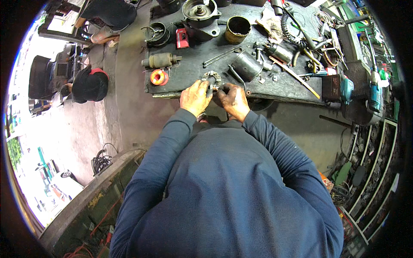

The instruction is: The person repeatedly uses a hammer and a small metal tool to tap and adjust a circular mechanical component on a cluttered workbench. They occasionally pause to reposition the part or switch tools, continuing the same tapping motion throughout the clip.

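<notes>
Ring on the desk [275, 88], near its front edge. Left hand [196, 98] and right hand [233, 100] set apart, fingers bent in toward the near side of the ring [211, 76]; fingers hide the contact, so cannot tell whether either is clamped on it. Best practice, in my judgement: steady with one hand, make small moves with the other, don't force it. Containers: tin [234, 38] stands upright, dark inside, contents unclear; black cup [158, 41] has metal pieces at its mouth.
</notes>
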{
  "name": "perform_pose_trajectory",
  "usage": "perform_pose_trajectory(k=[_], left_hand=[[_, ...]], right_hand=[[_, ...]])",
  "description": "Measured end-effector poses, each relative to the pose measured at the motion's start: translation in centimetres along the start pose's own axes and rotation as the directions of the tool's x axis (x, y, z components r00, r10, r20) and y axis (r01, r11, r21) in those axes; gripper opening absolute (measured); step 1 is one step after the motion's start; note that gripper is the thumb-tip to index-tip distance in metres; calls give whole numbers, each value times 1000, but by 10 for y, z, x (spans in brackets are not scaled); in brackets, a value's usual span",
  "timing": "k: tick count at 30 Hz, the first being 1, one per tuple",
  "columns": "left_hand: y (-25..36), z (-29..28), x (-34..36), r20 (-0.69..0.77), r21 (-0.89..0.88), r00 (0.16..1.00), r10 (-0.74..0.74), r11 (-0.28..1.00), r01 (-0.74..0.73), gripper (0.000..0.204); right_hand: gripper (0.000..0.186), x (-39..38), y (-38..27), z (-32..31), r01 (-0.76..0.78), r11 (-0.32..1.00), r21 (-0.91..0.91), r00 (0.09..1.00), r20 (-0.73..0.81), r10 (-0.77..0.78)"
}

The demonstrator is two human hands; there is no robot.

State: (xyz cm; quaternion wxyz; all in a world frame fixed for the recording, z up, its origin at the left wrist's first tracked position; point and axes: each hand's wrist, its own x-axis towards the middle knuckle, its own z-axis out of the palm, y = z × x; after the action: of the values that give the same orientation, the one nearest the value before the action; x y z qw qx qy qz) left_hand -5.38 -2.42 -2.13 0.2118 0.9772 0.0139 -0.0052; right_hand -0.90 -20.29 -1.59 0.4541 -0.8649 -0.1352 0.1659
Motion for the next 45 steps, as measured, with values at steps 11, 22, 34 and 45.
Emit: perform_pose_trajectory(k=[11,22,34,45], left_hand=[[21,-16,-2,56,-53,997,-56,997,59,44],[15,0,-1,-22,-72,999,-31,997,29,34],[12,7,-1,-38,-31,999,-24,999,23,34],[14,5,-1,-28,-45,999,-22,999,20,30]], right_hand=[[29,7,2,-7,-31,976,217,992,128,3],[30,12,1,-15,-125,950,285,976,206,66],[32,17,23,0,15,998,53,998,53,-18],[34,23,29,13,13,996,-86,1000,8,-12]])
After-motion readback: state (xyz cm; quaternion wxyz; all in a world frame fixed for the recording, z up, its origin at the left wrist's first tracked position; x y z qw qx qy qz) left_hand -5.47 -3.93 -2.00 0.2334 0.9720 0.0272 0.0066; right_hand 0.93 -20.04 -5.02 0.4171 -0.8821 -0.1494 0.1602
